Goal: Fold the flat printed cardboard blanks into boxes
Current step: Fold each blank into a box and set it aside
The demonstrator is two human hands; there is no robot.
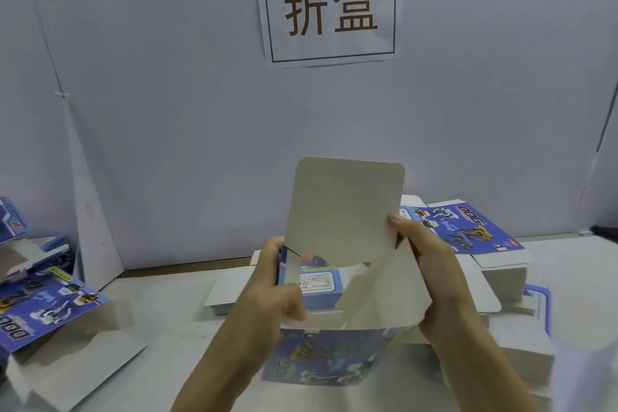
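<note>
Left hand (pixel 279 281) and right hand (pixel 431 274) gripping half-folded box (pixel 344 298), flap upright

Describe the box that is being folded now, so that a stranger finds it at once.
Look below the paper sign with two brown characters on the wall, down to the table. There the left hand and the right hand hold a half-folded box. Unlike the flat blue blanks lying around it, it stands open, with one plain grey flap upright.
</note>
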